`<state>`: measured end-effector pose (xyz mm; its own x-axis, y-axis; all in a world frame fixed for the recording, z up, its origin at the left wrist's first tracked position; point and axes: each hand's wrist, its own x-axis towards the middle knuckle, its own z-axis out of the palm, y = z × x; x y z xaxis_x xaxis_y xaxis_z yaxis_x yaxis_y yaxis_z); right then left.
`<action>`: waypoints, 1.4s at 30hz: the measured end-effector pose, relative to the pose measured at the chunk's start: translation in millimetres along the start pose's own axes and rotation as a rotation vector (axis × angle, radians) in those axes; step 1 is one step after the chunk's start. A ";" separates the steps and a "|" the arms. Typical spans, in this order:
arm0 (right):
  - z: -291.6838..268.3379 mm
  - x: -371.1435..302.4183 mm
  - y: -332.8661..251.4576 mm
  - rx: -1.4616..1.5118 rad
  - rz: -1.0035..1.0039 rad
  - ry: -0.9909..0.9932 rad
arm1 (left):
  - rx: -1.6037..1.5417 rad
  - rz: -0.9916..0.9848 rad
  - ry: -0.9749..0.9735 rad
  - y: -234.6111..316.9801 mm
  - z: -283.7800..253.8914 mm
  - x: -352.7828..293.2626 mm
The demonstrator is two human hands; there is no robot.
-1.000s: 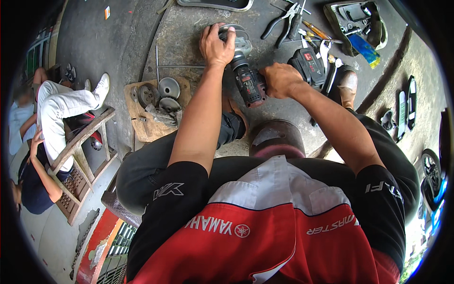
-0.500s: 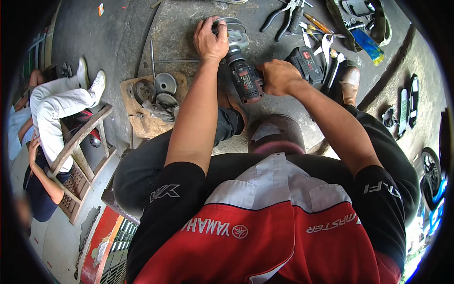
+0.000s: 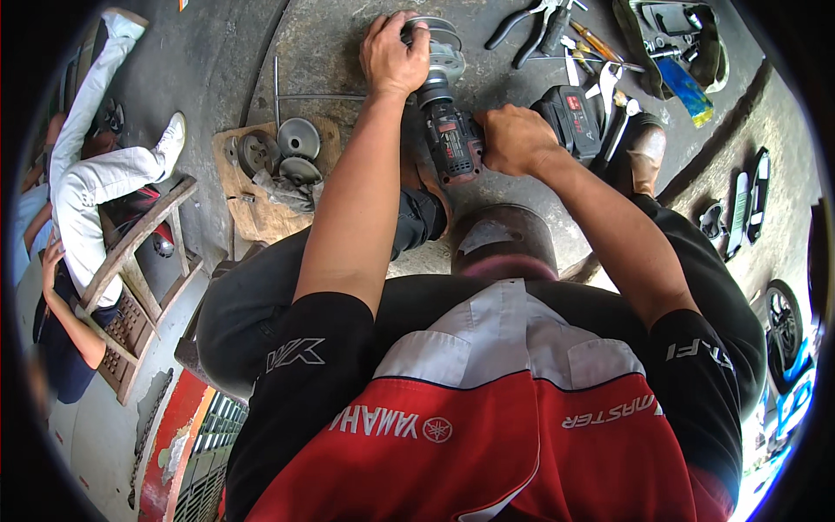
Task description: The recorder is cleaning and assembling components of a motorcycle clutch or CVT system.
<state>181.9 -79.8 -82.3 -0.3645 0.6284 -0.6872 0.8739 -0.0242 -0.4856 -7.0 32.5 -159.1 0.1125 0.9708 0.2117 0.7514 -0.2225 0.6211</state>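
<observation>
My right hand (image 3: 519,142) is closed round the handle of a cordless impact wrench (image 3: 452,146), which lies on its side with its battery pack (image 3: 570,120) beyond my fist. The wrench's nose points away from me, up against a grey metal pulley (image 3: 446,59) with round discs. Wrapped over the left side of that pulley is my left hand (image 3: 396,56), fingers curled onto its rim. Where the wrench's socket meets the pulley is hard to see. Both hands are close to the floor, in front of my knees.
Left of my arm, a cardboard piece (image 3: 270,222) bears round metal parts (image 3: 299,139) and a rag. A T-handle bar (image 3: 277,91) lies beyond it. Pliers (image 3: 539,26), screwdrivers (image 3: 596,42) and a tool tray (image 3: 674,43) lie far right. Another person (image 3: 96,200) sits at the left on a wooden chair (image 3: 143,283).
My hands keep the same grips, with the pulley and wrench slightly higher in the picture. The person at the left has stretched one leg out.
</observation>
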 end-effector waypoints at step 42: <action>4.4 2.3 -7.1 -0.023 0.000 0.010 | 0.003 -0.035 -0.059 -7.6 -6.6 -4.9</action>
<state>173.5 -81.6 -82.9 -0.3616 0.6363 -0.6814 0.8810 -0.0058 -0.4730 -17.5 28.8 -159.9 0.1242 0.9816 0.1448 0.7574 -0.1880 0.6253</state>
